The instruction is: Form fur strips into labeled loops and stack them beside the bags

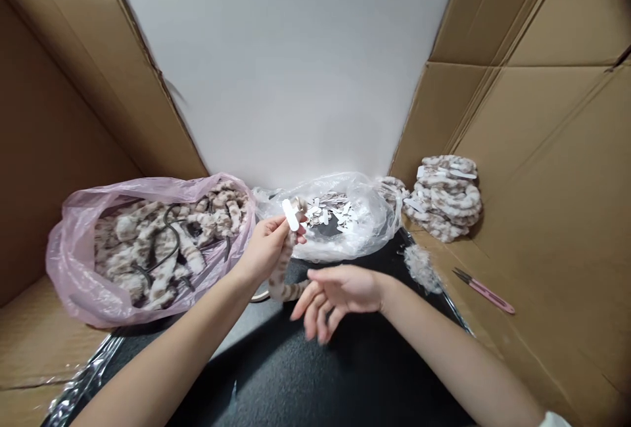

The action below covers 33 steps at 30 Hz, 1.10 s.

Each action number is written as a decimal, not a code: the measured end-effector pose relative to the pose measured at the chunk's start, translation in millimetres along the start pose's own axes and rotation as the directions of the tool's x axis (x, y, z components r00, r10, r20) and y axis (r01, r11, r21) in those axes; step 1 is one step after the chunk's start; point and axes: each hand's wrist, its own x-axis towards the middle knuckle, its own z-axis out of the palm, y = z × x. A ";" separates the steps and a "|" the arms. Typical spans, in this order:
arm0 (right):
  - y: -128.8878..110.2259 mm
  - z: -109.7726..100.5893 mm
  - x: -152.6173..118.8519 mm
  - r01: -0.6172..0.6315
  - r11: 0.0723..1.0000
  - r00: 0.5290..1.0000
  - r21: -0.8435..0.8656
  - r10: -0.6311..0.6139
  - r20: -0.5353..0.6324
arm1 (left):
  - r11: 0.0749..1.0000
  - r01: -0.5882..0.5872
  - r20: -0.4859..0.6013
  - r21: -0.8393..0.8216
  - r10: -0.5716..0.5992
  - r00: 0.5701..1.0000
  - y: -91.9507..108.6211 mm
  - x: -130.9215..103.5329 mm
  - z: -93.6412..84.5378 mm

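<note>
My left hand pinches a fuzzy, brown-spotted plush band at its upper end, together with a small white tag. The band hangs below that hand and curves to the right. Near its lower end is my right hand, palm partly up, fingers apart and holding nothing; whether it touches the band I cannot tell. Behind the hands lies a clear plastic bag with many white tags in it.
A pink plastic bag at left holds spotted plush pieces and dark bent wires. To the right are stacked plush bands, a fluff clump and pink thread snips. Cardboard walls flank the black work surface.
</note>
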 end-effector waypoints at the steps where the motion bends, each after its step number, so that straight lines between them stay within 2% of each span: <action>1: 6.9 7.2 9.2 0.003 0.998 1.000 0.070 -0.004 0.025 | 0.988 0.074 -0.015 -0.134 -0.077 0.997 2.0 -1.2 2.1; 3: 20.5 21.3 28.2 0.074 0.959 0.997 0.274 -0.074 -0.009 | 0.911 0.225 0.044 -0.345 -0.223 0.974 7.3 -6.3 7.0; 6: 31.5 36.3 47.0 0.273 0.810 0.960 0.520 -0.193 -0.203 | 0.756 0.395 0.228 -0.522 -0.323 0.919 17.5 -18.2 12.8; 7: 31.3 38.9 48.7 0.367 0.741 0.928 0.563 -0.249 -0.278 | 0.716 0.418 0.277 -0.560 -0.314 0.908 21.0 -22.3 13.9; 9: 25.1 40.7 45.4 0.551 0.586 0.834 0.594 -0.362 -0.417 | 0.663 0.436 0.348 -0.609 -0.271 0.897 26.9 -29.6 14.7; 10: 19.6 40.2 40.9 0.621 0.520 0.784 0.587 -0.401 -0.474 | 0.649 0.443 0.376 -0.618 -0.251 0.892 29.1 -32.6 14.7; 12: 5.7 37.1 28.5 0.702 0.446 0.713 0.556 -0.429 -0.555 | 0.644 0.457 0.424 -0.614 -0.220 0.879 31.4 -36.7 14.1; 15: -16.7 31.1 4.5 0.795 0.405 0.600 0.451 -0.421 -0.680 | 0.680 0.455 0.461 -0.576 -0.189 0.867 29.7 -37.4 11.8; 19: -40.3 25.1 -34.3 0.899 0.400 0.381 0.177 -0.520 -0.764 | 0.789 0.359 0.403 -0.498 -0.156 0.902 22.9 -29.9 6.4; 22: -51.2 20.4 -62.6 0.909 0.379 0.148 -0.171 -0.679 -0.719 | 0.855 0.262 0.319 -0.448 -0.121 0.940 19.5 -23.5 3.9; 24: -55.0 16.8 -77.4 0.875 0.327 0.015 -0.358 -0.756 -0.655 | 0.874 0.226 0.298 -0.431 -0.098 0.949 18.4 -20.8 4.5; 26: -55.9 14.2 -87.0 0.848 0.275 -0.074 -0.453 -0.785 -0.615 | 0.888 0.231 0.323 -0.397 -0.100 0.941 16.7 -19.2 5.9; 27: -55.2 13.8 -89.5 0.838 0.261 -0.101 -0.479 -0.789 -0.606 | 0.898 0.245 0.349 -0.366 -0.111 0.930 15.3 -18.7 6.5; 28: -53.8 14.1 -90.5 0.828 0.257 -0.114 -0.498 -0.793 -0.599 | 0.909 0.259 0.378 -0.326 -0.126 0.917 13.5 -18.3 6.8; 29: -51.8 14.9 -90.2 0.814 0.272 -0.105 -0.514 -0.800 -0.590 | 0.919 0.273 0.403 -0.286 -0.143 0.904 11.4 -18.0 6.8; 30: -49.4 16.1 -88.6 0.795 0.301 -0.076 -0.527 -0.812 -0.579 | 0.926 0.282 0.421 -0.250 -0.159 0.893 8.9 -17.8 6.5; 31: -46.9 17.6 -86.1 0.765 0.349 -0.024 -0.541 -0.824 -0.566 | 0.931 0.291 0.433 -0.219 -0.174 0.885 6.5 -17.6 6.0; 33: -42.4 20.4 -80.0 0.644 0.484 0.144 -0.593 -0.837 -0.527 | 0.934 0.307 0.445 -0.183 -0.200 0.873 2.4 -17.4 5.0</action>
